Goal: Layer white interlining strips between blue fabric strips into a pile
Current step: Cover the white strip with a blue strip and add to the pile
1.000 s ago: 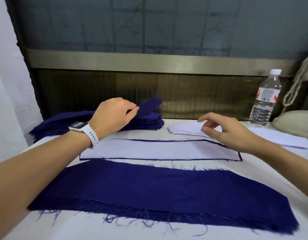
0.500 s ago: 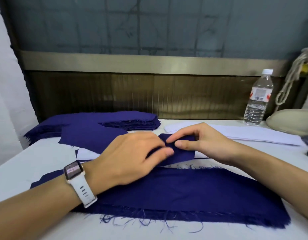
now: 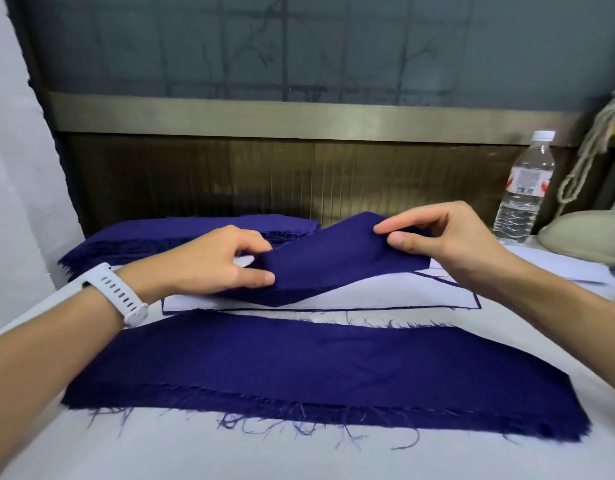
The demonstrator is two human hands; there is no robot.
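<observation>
A blue fabric strip [image 3: 333, 261] hangs between both hands above the layered pile, whose top shows a white interlining strip [image 3: 385, 294] with a blue edge under it. My left hand [image 3: 223, 261] pinches the strip's left part low over the pile. My right hand [image 3: 441, 237] pinches its right part, lifted higher. A stack of blue fabric strips [image 3: 153, 237] lies at the back left. A stack of white interlining strips [image 3: 555, 268] lies at the back right, partly behind my right hand.
A large blue fabric piece [image 3: 282, 372] with frayed edges lies across the white table [image 3: 160, 455] in front. A clear water bottle [image 3: 524, 188] stands at the back right beside a beige rounded object [image 3: 583, 237] and a hanging cord [image 3: 590, 157]. A dark wall panel runs behind.
My left hand drew a blue strip from the back-left stack toward the pile. My right hand took hold of it and has now pulled its right part up and rightward.
</observation>
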